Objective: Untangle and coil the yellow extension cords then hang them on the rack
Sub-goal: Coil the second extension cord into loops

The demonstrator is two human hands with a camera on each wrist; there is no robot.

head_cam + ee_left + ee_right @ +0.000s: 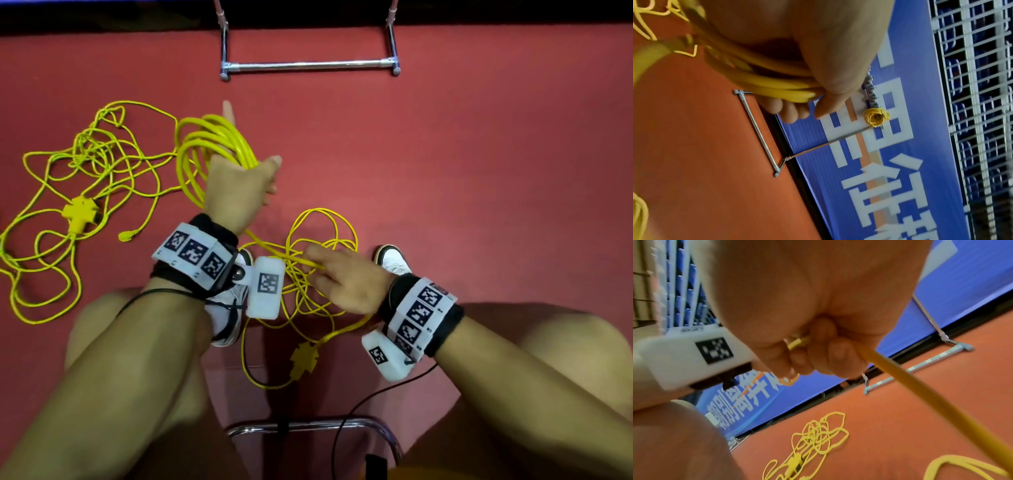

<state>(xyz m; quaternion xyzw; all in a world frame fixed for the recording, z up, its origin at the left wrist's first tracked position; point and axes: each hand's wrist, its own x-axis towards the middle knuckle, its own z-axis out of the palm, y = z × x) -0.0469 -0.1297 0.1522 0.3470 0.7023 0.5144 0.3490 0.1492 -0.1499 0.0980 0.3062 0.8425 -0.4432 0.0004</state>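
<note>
My left hand [255, 178] is raised and grips a coil of yellow cord [212, 144], thumb over the loops [777, 84]. From the coil a strand [270, 250] runs down to my right hand [320, 263], whose fingers [840, 353] curl round the cord [900, 378]. The uncoiled rest [318, 226] lies looped on the red floor between my feet and ends in a yellow socket block [304, 358]. A second yellow cord [89, 164] lies tangled at the left with its own socket block [80, 212]. The metal rack [308, 65] stands ahead; a coiled yellow cord [876, 116] hangs on it.
I sit on a chair with a chrome frame [308, 426]. My white shoes [392, 260] rest on the red floor on both sides of the loose loops. A blue banner [879, 162] and metal railings [972, 97] stand behind the rack. Black wrist-camera cables [349, 418] hang by my legs.
</note>
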